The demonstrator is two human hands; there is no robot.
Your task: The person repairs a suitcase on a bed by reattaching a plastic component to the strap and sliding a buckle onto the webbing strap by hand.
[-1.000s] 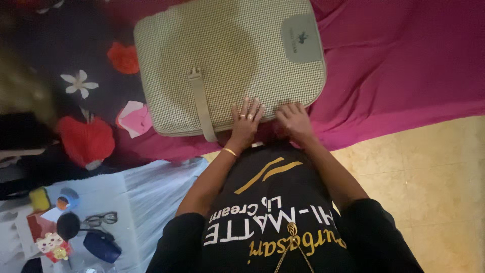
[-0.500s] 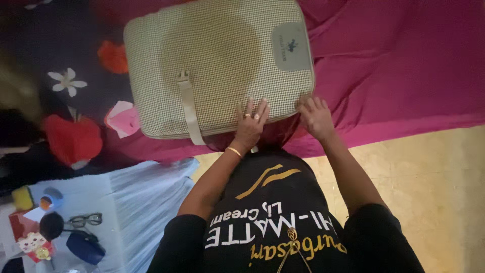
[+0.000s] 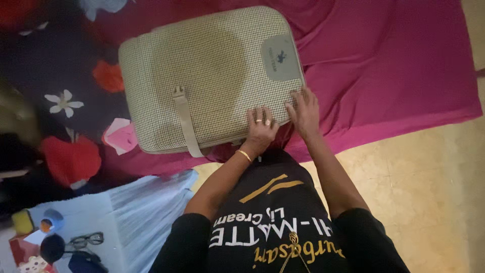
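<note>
Both hands spread flat, left hand [image 3: 260,126] and right hand [image 3: 304,107] pressing the near edge of the checked suitcase [image 3: 212,76], lying closed on the magenta bedsheet [image 3: 394,76], steadying it.

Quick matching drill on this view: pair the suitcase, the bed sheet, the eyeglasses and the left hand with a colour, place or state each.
Things:
1. suitcase
2. bed sheet
3. eyeglasses
4. left hand

Descriptions:
A. magenta
B. wears rings, rests on the case's near edge
C. pale checked fabric, lying flat
D. bottom-left corner, on a light cloth

Pairs: 1-C, 2-A, 3-D, 4-B
</note>
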